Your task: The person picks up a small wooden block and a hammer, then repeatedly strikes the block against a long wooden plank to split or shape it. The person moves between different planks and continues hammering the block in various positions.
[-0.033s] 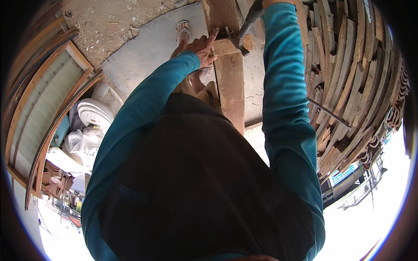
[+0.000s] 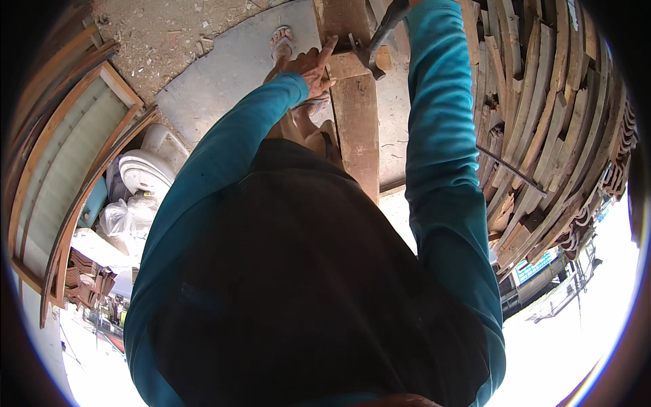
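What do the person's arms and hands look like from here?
The left sleeve and right sleeve are long and teal blue, the right one heavily wrinkled. The left hand is ungloved, beyond a snug cuff. Too little of the right hand shows at the upper edge to describe.

Apparently an outdoor timber yard: stacked boards (image 2: 536,68), wood-framed panel (image 2: 74,149), debris-strewn ground (image 2: 163,41)

Head-worn fisheye, facing down over near torso (image 2: 305,285) toward hands (image 2: 312,70)

White toilet (image 2: 144,172), wood-framed panel (image 2: 73,157), stacked timber (image 2: 566,136)
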Action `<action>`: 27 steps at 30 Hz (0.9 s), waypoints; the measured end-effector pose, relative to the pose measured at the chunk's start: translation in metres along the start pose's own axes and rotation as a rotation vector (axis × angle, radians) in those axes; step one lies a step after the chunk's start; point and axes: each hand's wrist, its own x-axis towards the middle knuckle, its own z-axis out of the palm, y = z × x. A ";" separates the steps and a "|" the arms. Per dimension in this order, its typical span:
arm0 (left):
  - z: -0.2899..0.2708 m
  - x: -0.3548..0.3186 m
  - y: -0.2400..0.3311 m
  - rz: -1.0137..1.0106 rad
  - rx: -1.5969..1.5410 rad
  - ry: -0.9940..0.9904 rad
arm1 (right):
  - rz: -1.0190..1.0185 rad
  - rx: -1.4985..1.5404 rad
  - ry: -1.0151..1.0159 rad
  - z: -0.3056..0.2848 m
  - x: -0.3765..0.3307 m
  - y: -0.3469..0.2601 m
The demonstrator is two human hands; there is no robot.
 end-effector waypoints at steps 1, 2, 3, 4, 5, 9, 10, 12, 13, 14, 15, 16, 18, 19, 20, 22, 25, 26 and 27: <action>0.005 -0.001 -0.001 0.003 -0.033 0.027 | 0.078 0.026 0.044 -0.017 -0.011 -0.016; 0.010 -0.002 -0.005 -0.019 -0.057 0.029 | 0.149 0.083 0.053 -0.020 -0.011 -0.029; 0.005 0.000 -0.005 -0.038 -0.003 0.009 | 0.214 0.145 0.067 -0.019 -0.005 -0.038; 0.000 -0.003 -0.001 -0.067 0.052 -0.008 | 0.185 0.288 0.002 -0.035 -0.004 -0.024; -0.006 -0.006 0.006 -0.061 0.106 -0.043 | 0.153 0.408 -0.032 -0.055 -0.008 -0.015; -0.004 -0.003 0.006 -0.058 0.078 -0.070 | 0.139 0.156 0.046 0.002 -0.014 -0.043; -0.005 -0.002 0.004 -0.055 0.000 -0.088 | 0.053 0.142 -0.035 0.017 -0.021 -0.046; 0.007 -0.011 0.000 -0.060 -0.088 -0.064 | 0.016 0.237 -0.126 -0.005 -0.030 -0.037; 0.004 -0.004 -0.003 -0.063 -0.130 -0.028 | 0.046 0.354 -0.104 -0.036 -0.034 -0.031; -0.001 -0.005 0.001 -0.071 -0.101 -0.038 | 0.076 0.404 -0.166 -0.057 -0.031 -0.027; 0.015 -0.001 -0.009 -0.023 0.052 0.062 | 0.102 0.439 -0.229 -0.065 -0.030 -0.023; 0.002 0.004 -0.010 -0.024 -0.040 0.006 | 0.137 0.475 -0.224 -0.060 -0.029 -0.032; 0.001 -0.006 -0.002 -0.009 -0.116 -0.092 | 0.219 0.522 -0.117 -0.066 -0.040 -0.031; -0.008 0.000 -0.005 0.009 -0.059 -0.067 | 0.223 0.531 -0.040 -0.057 -0.034 -0.031; -0.008 0.002 -0.003 -0.004 0.003 -0.035 | 0.207 0.443 -0.024 -0.041 -0.031 -0.045; -0.013 0.002 0.004 -0.030 0.030 -0.054 | 0.226 0.355 -0.026 -0.016 -0.045 -0.066; -0.022 -0.001 0.013 -0.044 0.000 -0.108 | 0.185 0.501 0.006 -0.048 -0.044 -0.047; -0.018 0.002 0.012 -0.030 0.028 -0.111 | 0.089 0.544 -0.141 -0.058 -0.046 -0.038; -0.017 0.003 0.008 -0.025 0.061 -0.118 | 0.101 0.496 -0.185 -0.054 -0.054 -0.044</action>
